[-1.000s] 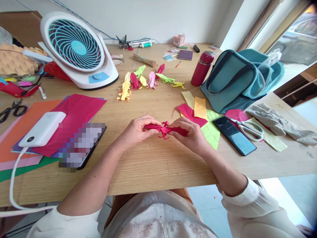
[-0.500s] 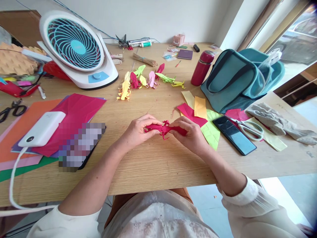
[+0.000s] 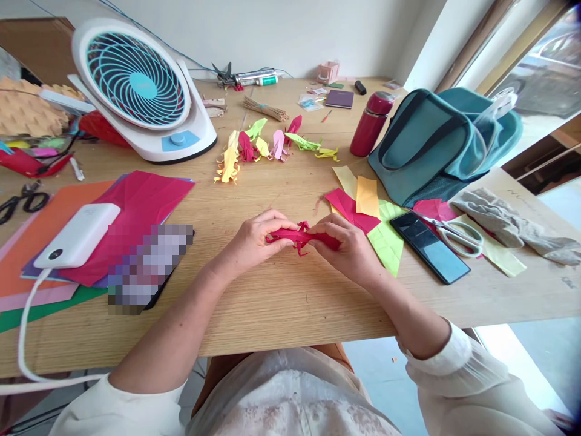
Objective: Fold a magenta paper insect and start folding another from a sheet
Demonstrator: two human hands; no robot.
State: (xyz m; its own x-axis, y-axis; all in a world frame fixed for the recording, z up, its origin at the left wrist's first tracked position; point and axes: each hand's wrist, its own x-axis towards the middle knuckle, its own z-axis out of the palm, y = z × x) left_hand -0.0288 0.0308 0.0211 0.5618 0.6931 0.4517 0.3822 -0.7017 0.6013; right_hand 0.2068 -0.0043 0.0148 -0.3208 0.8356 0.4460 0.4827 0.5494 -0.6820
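A dark red origami figure (image 3: 299,236) with thin folded legs is held just above the table, between my two hands. My left hand (image 3: 254,239) pinches its left end between thumb and fingers. On the other end, my right hand (image 3: 347,245) is closed, with thumb and fingertips pressing the paper near the middle. Both ends of the figure are partly covered by my fingers. Beyond my hands stands a group of finished origami figures (image 3: 278,145) in yellow, red, pink and green. Cut pieces of coloured paper, among them a red piece (image 3: 347,209), lie beside my right hand.
At the left are a white fan (image 3: 140,91), stacked coloured sheets (image 3: 154,194) with a white power bank (image 3: 79,236), and a phone (image 3: 152,266). To the right lie another phone (image 3: 429,247), scissors (image 3: 458,236), a red flask (image 3: 370,124) and a teal bag (image 3: 422,145).
My fingers have shifted slightly on the red origami figure, and a little more of its middle shows between them. Everything else stays where it was.
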